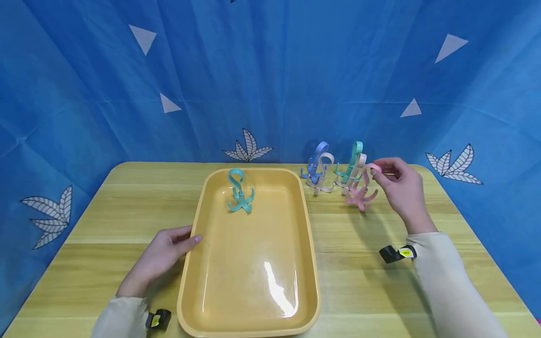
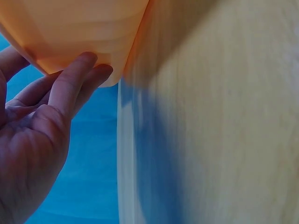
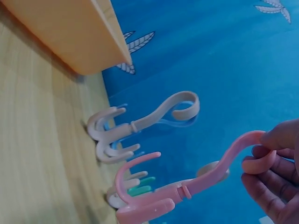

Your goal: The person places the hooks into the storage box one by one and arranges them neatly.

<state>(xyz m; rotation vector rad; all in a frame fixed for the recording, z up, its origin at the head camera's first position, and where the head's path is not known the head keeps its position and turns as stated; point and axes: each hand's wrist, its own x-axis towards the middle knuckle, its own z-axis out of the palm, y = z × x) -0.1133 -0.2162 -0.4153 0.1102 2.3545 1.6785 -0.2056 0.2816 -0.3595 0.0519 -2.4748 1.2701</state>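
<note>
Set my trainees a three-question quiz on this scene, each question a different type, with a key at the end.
1. Multiple choice: what colour is the multi-pronged hook that the right hand pinches?
(a) blue
(b) pink
(c) white

2. True or false: the yellow tray has two hooks in it.

3. Fill in the blank: in the head view, the left hand holds the tray by its ____ side.

Key:
1. b
2. False; just one is in it, the teal hook.
3. left
</note>
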